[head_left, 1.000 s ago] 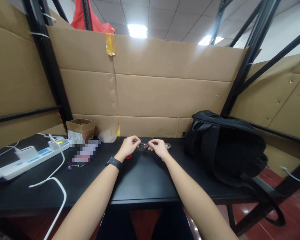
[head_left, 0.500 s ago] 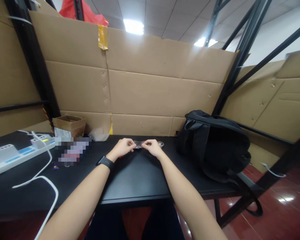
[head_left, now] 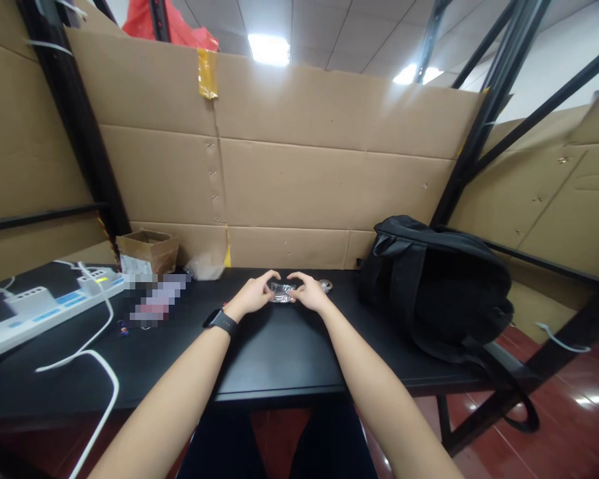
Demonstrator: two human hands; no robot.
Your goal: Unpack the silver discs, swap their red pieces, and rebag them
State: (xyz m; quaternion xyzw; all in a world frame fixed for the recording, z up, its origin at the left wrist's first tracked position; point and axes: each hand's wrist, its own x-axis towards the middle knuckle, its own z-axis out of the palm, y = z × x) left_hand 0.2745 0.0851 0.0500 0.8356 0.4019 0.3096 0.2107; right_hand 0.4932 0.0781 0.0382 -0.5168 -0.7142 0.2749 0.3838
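Note:
A small clear plastic bag point(head_left: 283, 291) is held between both hands over the far middle of the black table point(head_left: 279, 359). My left hand point(head_left: 253, 294) pinches its left end, fingers curled. My right hand point(head_left: 307, 293) pinches its right end the same way. What the bag holds is too small to make out. A black watch sits on my left wrist. A small round metal object point(head_left: 325, 285) lies on the table just right of my right hand.
A black backpack point(head_left: 439, 286) fills the table's right side. To the left lie a white power strip point(head_left: 40, 309) with a white cable point(head_left: 87, 359), a small cardboard box point(head_left: 147, 249), a crumpled clear bag point(head_left: 205, 266) and a blurred patch. Cardboard walls surround the table.
Both hands have turned the clear bag so it shows flat between the fingers. The red bits seen near the left hand a second ago are out of sight. The head camera shifted slightly.

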